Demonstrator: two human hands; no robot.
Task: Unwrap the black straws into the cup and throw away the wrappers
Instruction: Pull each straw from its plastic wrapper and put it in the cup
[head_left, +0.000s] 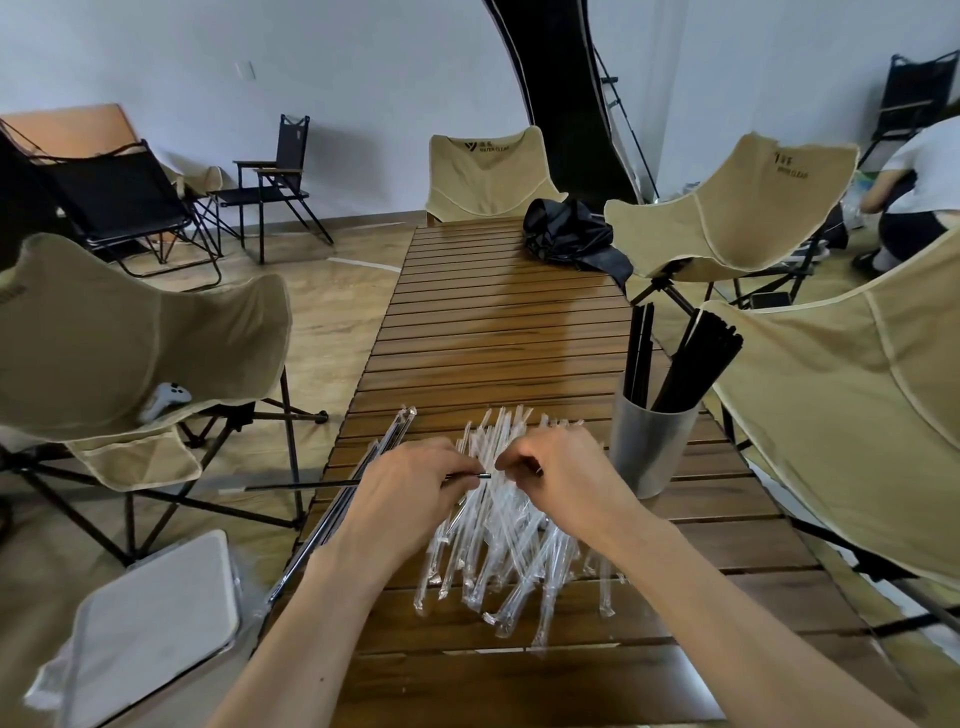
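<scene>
One black straw (311, 485) lies crosswise, pinched in my left hand (415, 493); its bared tip points at my right hand (566, 475), which pinches the wrapper end. Cup (652, 447) right.

Single head-worn wide-angle view, facing forward and down, close above the slatted table (493, 322), room edges bowed

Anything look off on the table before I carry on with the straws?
Only one thing: empty clear wrappers are heaped on the table under both hands, not thrown away. The cup stands upright with black straws in it, nothing spilled.
</scene>
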